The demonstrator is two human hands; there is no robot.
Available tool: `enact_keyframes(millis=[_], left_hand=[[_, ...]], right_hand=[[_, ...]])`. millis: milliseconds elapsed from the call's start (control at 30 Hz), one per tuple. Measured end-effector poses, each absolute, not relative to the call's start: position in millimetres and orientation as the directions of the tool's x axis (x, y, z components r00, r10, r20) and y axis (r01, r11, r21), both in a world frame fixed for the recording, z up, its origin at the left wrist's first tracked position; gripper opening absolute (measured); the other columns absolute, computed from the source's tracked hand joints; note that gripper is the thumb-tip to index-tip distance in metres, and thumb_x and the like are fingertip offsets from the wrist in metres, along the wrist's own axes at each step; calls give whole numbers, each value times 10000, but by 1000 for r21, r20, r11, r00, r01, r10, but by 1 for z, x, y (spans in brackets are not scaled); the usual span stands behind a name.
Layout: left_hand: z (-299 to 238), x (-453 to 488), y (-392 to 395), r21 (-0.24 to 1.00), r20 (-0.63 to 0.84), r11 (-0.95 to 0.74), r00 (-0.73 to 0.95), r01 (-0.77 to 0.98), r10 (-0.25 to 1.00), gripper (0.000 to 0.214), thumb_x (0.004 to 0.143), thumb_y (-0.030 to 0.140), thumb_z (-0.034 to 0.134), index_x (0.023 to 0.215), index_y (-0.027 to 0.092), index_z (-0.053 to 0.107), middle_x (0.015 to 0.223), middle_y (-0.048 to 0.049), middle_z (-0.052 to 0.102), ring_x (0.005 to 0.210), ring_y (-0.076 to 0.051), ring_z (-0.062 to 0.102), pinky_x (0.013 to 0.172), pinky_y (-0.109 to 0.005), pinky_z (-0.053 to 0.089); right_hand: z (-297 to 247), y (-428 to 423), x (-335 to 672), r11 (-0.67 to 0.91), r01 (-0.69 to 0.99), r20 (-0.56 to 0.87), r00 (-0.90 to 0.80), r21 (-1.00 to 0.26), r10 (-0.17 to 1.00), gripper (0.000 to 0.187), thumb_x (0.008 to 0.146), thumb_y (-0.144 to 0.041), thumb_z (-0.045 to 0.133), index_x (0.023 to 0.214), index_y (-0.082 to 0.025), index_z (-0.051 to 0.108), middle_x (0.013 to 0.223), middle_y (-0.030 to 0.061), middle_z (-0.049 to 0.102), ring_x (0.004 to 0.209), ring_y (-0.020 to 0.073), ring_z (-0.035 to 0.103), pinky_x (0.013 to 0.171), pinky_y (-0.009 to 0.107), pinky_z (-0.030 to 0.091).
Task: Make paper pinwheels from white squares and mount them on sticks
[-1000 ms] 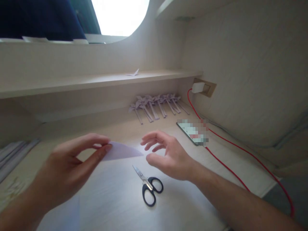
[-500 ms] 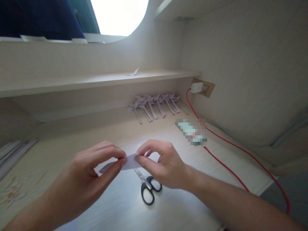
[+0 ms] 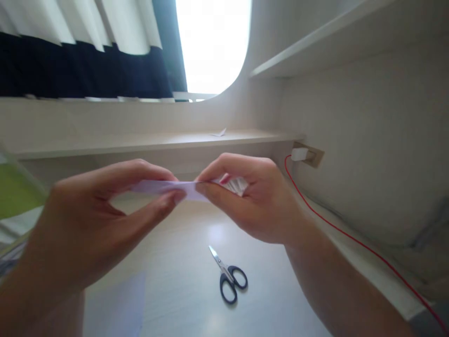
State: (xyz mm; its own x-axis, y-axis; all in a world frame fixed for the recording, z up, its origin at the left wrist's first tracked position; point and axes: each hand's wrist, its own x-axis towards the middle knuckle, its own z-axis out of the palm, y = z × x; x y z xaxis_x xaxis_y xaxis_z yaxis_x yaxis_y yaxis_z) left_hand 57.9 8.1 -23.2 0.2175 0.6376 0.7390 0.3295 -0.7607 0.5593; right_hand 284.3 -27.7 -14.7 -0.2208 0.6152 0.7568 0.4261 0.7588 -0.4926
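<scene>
A folded strip of pale lilac paper (image 3: 191, 191) is stretched level between my two hands, raised above the desk. My left hand (image 3: 105, 210) pinches it between thumb and fingers, with its left end showing behind the thumb. Close beside, my right hand (image 3: 252, 201) pinches the other end the same way. Below them on the desk lies a pair of scissors (image 3: 226, 274) with black handles, blades pointing away to the upper left. A flat sheet of lilac paper (image 3: 115, 309) rests at the near left, partly covered by my left forearm.
A low shelf (image 3: 157, 142) runs along the back wall with a small folded paper (image 3: 220, 133) on it. A red cable (image 3: 336, 228) runs from a white plug (image 3: 299, 154) down the right side. White and dark blue curtains (image 3: 105, 70) hang at the window.
My hands have lifted the paper strip higher, nearer to my face, and my view has tilted up. The pinwheels and phone at the back are now mostly hidden behind my hands.
</scene>
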Motion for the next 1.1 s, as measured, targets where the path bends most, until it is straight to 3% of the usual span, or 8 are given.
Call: enact_keyframes(millis=[100,200,333,767,1100], left_hand=[[-17,55,-2,513,758,-760,205,399,619,167,801,311,841,962,349,818,820,67,776,669,-135,708,590,-229,574],[-19,54,-5,602,735,-765,215,227,643,266,774,254,878,1022,325,814,910,23,806,744,-169,748,638,-256,630],[-21,61,-6,642,715,-757,260,126,649,348,766,221,893,1087,335,819,972,7,819,786,-176,763,656,-245,645],[-22,70,-20,667,720,-745,246,13,649,138,828,171,845,927,266,826,821,28,767,689,-110,701,607,-185,564],[-21,67,-18,659,733,-752,214,9,645,38,866,206,818,861,243,810,764,24,703,655,-95,627,577,-187,503]], right_hand=[[-15,-33,285,786,372,812,-125,-494,570,57,935,-175,737,913,-191,787,875,3,779,769,138,691,681,266,520],[-20,-34,286,777,343,814,-55,-529,578,40,915,-182,770,924,-208,799,917,21,798,822,162,726,704,281,547],[-25,-34,285,768,288,793,-44,-572,608,36,912,-212,788,939,-227,807,927,24,805,811,162,734,687,276,560],[-25,-43,280,689,218,690,-86,-691,719,36,917,-279,797,930,-250,814,845,5,787,711,138,701,606,242,538],[-25,-40,281,623,164,617,-94,-765,782,139,911,-363,804,911,-224,807,819,31,778,701,153,689,605,258,538]])
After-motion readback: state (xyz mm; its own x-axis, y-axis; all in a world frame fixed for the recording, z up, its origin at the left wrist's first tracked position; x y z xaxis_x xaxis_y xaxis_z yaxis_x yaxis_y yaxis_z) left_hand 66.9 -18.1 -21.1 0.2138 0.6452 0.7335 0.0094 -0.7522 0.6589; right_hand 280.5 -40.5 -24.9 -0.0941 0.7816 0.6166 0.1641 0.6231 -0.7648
